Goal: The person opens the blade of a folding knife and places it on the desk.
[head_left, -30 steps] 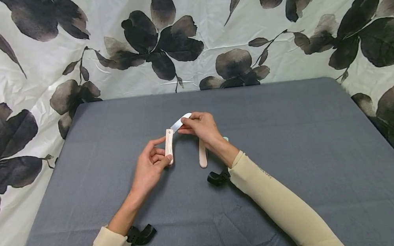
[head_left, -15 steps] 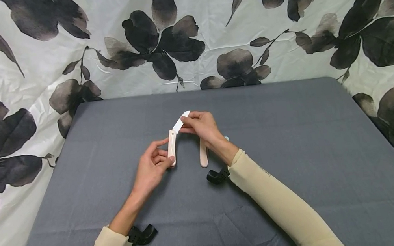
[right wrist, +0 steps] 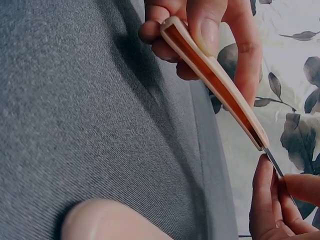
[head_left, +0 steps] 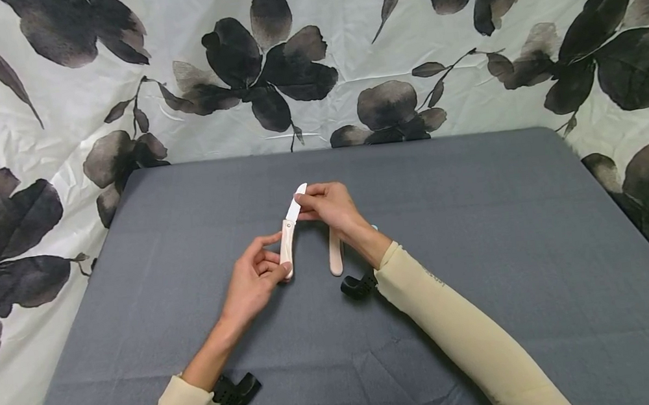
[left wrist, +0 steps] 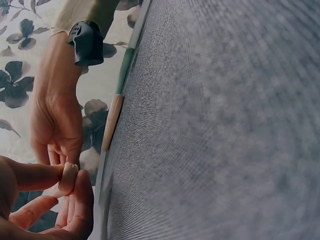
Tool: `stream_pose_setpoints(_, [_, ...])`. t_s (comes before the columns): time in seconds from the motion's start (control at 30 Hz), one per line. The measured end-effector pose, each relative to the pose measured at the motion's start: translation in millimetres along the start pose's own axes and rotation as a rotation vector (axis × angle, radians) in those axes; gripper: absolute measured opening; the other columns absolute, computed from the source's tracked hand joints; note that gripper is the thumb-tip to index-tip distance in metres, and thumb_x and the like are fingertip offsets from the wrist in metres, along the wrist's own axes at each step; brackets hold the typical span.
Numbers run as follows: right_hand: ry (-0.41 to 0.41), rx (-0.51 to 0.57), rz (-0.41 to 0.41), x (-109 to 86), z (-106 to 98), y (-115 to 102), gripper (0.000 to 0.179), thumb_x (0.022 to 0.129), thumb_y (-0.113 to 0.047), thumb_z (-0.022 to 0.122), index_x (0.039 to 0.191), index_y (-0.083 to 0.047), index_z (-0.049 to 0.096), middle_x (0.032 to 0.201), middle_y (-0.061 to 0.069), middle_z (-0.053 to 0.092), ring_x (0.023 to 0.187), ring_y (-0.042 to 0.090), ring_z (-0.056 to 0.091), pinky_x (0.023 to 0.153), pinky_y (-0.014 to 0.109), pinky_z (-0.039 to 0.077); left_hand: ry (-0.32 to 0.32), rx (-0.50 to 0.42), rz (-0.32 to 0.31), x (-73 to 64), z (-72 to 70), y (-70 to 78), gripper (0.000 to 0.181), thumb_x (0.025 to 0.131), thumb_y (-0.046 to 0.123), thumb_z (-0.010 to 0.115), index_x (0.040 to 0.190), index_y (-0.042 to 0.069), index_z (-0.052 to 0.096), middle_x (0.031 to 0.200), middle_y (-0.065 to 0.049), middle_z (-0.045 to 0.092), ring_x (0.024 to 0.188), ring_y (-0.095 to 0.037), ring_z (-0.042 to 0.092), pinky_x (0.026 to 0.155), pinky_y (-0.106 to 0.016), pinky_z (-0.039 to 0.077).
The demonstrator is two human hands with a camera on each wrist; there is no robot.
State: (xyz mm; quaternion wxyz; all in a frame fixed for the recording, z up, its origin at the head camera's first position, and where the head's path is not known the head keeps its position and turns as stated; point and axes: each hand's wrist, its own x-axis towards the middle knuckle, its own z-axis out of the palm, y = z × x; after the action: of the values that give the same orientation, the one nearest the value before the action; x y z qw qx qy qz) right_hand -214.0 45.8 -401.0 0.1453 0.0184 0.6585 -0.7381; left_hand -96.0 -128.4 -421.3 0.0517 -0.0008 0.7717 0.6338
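Observation:
A folding knife [head_left: 288, 248] with a pale pinkish handle is held above the table, its white blade [head_left: 297, 206] swung out almost in line with the handle. My left hand [head_left: 252, 274] pinches the handle near its butt between thumb and fingers. Thumb and fingers of my right hand [head_left: 331, 207] pinch the blade, covering part of it. In the right wrist view the handle's open slot [right wrist: 215, 82] shows a brown-orange inside. Under my right hand lies a long object with a pale handle [head_left: 335, 253] and a green part [left wrist: 126, 70], half hidden in the head view.
A grey cloth covers the table [head_left: 478, 214]. Behind it hangs a white curtain [head_left: 166, 22] with dark flower prints. Black wrist mounts [head_left: 237, 390] sit on both forearms, close over the cloth.
The blade has swung from a clear angle to nearly straight with the handle. My left hand and the handle have shifted slightly right and toward me; the right hand stays almost in place.

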Motion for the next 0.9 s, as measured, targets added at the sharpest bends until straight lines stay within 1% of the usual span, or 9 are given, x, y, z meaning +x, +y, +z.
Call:
stream_pose_setpoints(0.27, [-0.03,-0.093,0.005,-1.6,-6.4,-2.5,0.024,0.099,-0.004,0.066,0.115,0.014,0.069,0.094,0.009,0.071,0.069,0.007,0.072,0.075,0.025,0.063,-0.028,0.012,0.008,0.4,7.1,1.2,0.056,0.09,-0.005,0.071,0.142,0.009,0.06,0.092,-0.015,0.067,0.07,-0.008,0.068,0.064,-0.023,0.054])
stream_pose_setpoints(0.43, [-0.035,-0.137,0.016,-3.6,-9.3,0.8,0.023,0.1,-0.004,0.066,0.115,0.013,0.069,0.094,0.01,0.071,0.067,0.007,0.071,0.075,0.027,0.064,-0.052,0.026,-0.012,-2.2,8.6,-2.8,0.056,0.092,-0.004,0.07,0.145,0.008,0.058,0.096,-0.017,0.068,0.072,-0.007,0.068,0.065,-0.021,0.052])
stream_pose_setpoints(0.57, [-0.071,-0.157,0.008,-1.9,-2.4,3.1,0.029,0.1,-0.005,0.066,0.124,0.011,0.068,0.104,0.017,0.073,0.07,0.007,0.071,0.077,0.027,0.063,-0.038,0.039,-0.017,-4.0,4.1,-3.7,0.056,0.094,-0.004,0.068,0.147,0.007,0.054,0.101,-0.02,0.068,0.073,-0.005,0.066,0.066,-0.021,0.051])
stream_pose_setpoints(0.63, [-0.069,-0.177,-0.004,-1.8,0.1,2.9,0.033,0.1,-0.004,0.065,0.13,0.01,0.065,0.106,0.018,0.074,0.069,0.007,0.069,0.077,0.027,0.063,-0.043,0.048,-0.008,-3.7,2.7,-3.2,0.057,0.095,-0.004,0.067,0.148,0.006,0.052,0.104,-0.021,0.068,0.074,-0.005,0.066,0.067,-0.02,0.051])
stream_pose_setpoints(0.7, [-0.057,-0.193,-0.028,-2.0,1.3,2.2,0.038,0.1,-0.001,0.064,0.137,0.009,0.06,0.103,0.018,0.073,0.068,0.007,0.068,0.076,0.031,0.064,-0.049,0.058,0.0,-3.2,2.4,-2.3,0.058,0.094,-0.003,0.067,0.149,0.005,0.051,0.106,-0.022,0.068,0.076,-0.005,0.066,0.068,-0.02,0.052])
stream_pose_setpoints(0.8, [-0.034,-0.216,-0.069,-2.8,0.9,1.2,0.044,0.099,0.002,0.064,0.142,0.007,0.054,0.091,0.012,0.07,0.065,0.009,0.066,0.078,0.039,0.064,-0.06,0.087,0.006,-2.6,2.6,-1.2,0.062,0.092,-0.004,0.07,0.15,0.006,0.05,0.11,-0.023,0.067,0.079,-0.008,0.066,0.069,-0.02,0.053])
stream_pose_setpoints(0.9, [-0.024,-0.222,-0.092,-2.7,0.2,1.9,0.044,0.098,0.003,0.066,0.139,0.005,0.054,0.083,0.006,0.068,0.063,0.011,0.066,0.081,0.044,0.064,-0.066,0.142,0.011,-2.4,2.7,-1.2,0.07,0.089,-0.005,0.075,0.151,0.008,0.048,0.116,-0.022,0.066,0.084,-0.012,0.067,0.072,-0.02,0.054])
